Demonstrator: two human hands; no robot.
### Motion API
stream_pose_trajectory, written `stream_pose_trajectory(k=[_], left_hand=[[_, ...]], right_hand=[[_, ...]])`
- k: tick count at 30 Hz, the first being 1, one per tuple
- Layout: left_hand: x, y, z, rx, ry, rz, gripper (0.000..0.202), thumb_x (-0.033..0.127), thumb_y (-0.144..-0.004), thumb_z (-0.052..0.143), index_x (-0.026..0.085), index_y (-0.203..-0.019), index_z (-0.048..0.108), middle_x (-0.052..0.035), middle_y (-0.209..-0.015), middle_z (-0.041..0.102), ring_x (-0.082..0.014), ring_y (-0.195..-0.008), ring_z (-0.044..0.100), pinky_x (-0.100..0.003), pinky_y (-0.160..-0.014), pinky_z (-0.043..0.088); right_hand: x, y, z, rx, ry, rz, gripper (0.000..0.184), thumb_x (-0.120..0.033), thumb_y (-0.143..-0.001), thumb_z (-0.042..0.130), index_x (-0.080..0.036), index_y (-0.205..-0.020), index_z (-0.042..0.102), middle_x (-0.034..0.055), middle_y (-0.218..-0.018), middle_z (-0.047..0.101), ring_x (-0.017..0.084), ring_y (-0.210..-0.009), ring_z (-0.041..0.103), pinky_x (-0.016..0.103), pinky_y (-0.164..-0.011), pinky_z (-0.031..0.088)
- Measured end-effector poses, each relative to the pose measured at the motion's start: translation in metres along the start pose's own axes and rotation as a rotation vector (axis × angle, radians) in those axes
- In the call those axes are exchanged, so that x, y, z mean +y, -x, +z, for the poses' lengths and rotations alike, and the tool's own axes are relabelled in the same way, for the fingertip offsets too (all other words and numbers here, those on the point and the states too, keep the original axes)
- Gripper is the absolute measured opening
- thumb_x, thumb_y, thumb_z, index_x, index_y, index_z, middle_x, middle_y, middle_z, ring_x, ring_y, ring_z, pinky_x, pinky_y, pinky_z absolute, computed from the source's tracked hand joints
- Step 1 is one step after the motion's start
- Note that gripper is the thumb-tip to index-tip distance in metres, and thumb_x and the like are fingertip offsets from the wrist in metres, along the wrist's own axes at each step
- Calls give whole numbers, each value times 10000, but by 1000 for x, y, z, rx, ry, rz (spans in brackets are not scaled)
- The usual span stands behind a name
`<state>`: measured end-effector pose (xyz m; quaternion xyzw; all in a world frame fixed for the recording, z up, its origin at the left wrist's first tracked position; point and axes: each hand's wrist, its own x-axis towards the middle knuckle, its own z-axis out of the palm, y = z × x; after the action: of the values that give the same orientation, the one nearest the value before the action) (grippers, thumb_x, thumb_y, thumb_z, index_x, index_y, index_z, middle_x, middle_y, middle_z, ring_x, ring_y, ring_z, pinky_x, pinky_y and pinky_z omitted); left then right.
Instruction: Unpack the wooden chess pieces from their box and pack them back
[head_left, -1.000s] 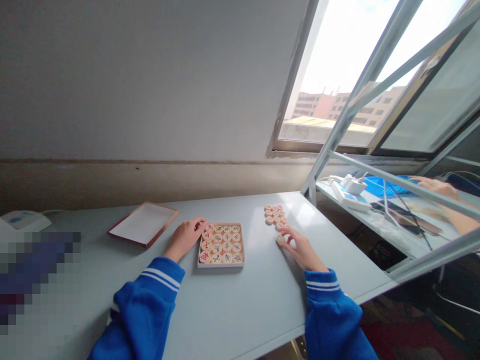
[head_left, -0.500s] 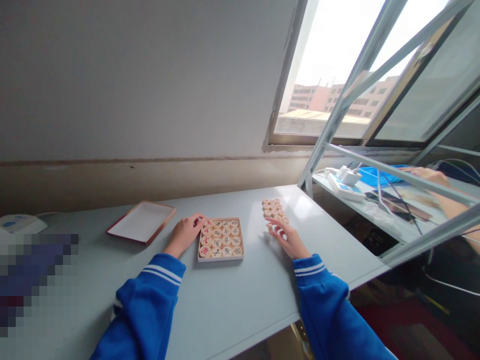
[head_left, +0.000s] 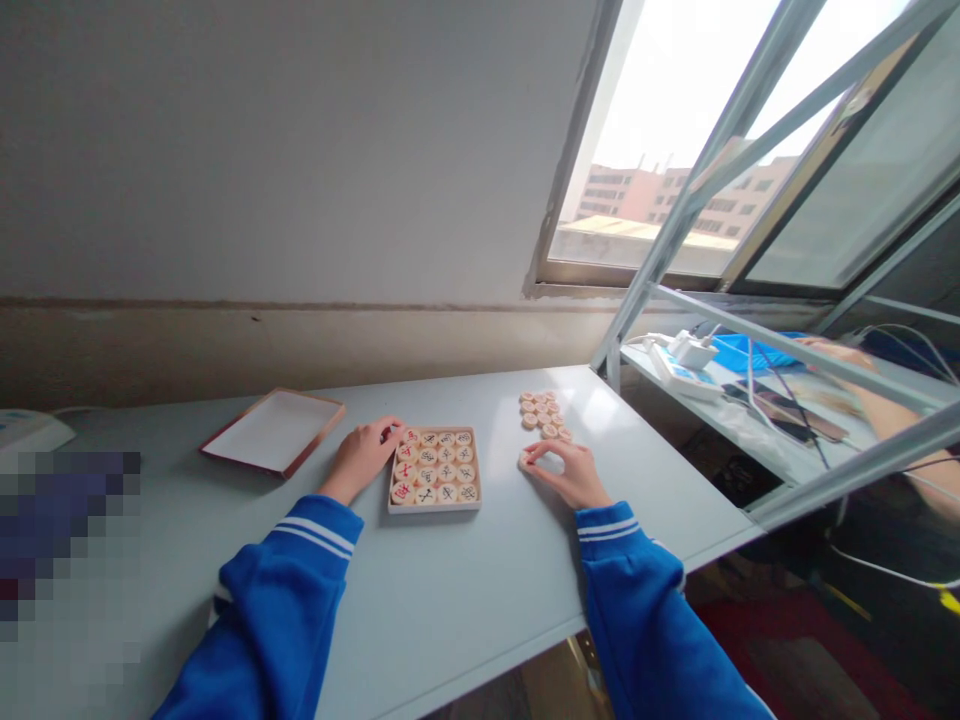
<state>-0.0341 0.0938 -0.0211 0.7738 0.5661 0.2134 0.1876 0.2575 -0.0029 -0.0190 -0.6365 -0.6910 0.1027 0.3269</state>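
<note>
My left hand [head_left: 364,457] rests at the upper left corner of a shallow open box [head_left: 435,508], its bent fingers and thumb against the edge. Inside the box, round wooden Chinese chess pieces [head_left: 446,455] lie in rows, characters facing up. Those in the left column are marked in red, the others in dark ink. Right of the box, my right hand [head_left: 571,474] pinches a single Chinese chess piece [head_left: 524,461] between thumb and fingertips, low over the table. Just beyond it sits a cluster of loose Chinese chess pieces [head_left: 538,408].
The box lid [head_left: 274,430] lies inside up on the table [head_left: 450,600], left of my left hand. A metal frame [head_left: 637,290] rises at the table's right edge. Behind it, a second desk holds a power strip [head_left: 679,368], phones, cables and another person's arm [head_left: 892,400].
My right hand has drawn slightly nearer to me, away from the loose cluster, with its fingers closer round the piece. My left hand stays at the box corner. The view has shifted a little.
</note>
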Motion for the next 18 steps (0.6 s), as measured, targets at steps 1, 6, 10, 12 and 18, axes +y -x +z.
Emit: stream_pose_trajectory(k=[1,6,10,12,18], left_hand=[[0,0,0,1,-2,2,314,369,-808,364,190,-904,604,-67,-846,670,-200,-813,606,-253,-676,411],[1,0,0,2,-7,8,313,359,-811,360,187,-890,609,-64,-811,670,-200,-780,611,-255,-663,412],[-1,-1,1,3,-7,7,309,361,-810,364,190,-890,608,-63,-817,671,-201,-792,610,-252,-671,411],[-1,-1,0,-4,-12,8,305,365,-811,367,194,-889,608,-60,-825,672,-199,-800,610,-249,-676,411],[5,2,-2,-2,-55,-7,316,361,-820,348,197,-894,608,-59,-846,672,-195,-782,602,-250,-674,403]], right_hand=[[0,0,1,16,69,8,180,-371,-729,563,-219,-802,625,23,-883,665,202,-887,574,387,-832,349],[4,-4,5,61,357,-82,205,-312,-811,467,-238,-914,629,37,-956,629,205,-930,512,335,-759,327],[10,-10,4,92,515,-150,199,-255,-807,468,-228,-911,635,64,-1038,579,210,-941,467,321,-735,308],[12,-12,2,97,568,-138,205,-231,-807,455,-225,-912,632,69,-1052,570,216,-942,455,328,-732,296],[16,-21,3,29,523,-132,221,-164,-795,441,-227,-886,633,57,-1022,589,206,-941,476,332,-752,279]])
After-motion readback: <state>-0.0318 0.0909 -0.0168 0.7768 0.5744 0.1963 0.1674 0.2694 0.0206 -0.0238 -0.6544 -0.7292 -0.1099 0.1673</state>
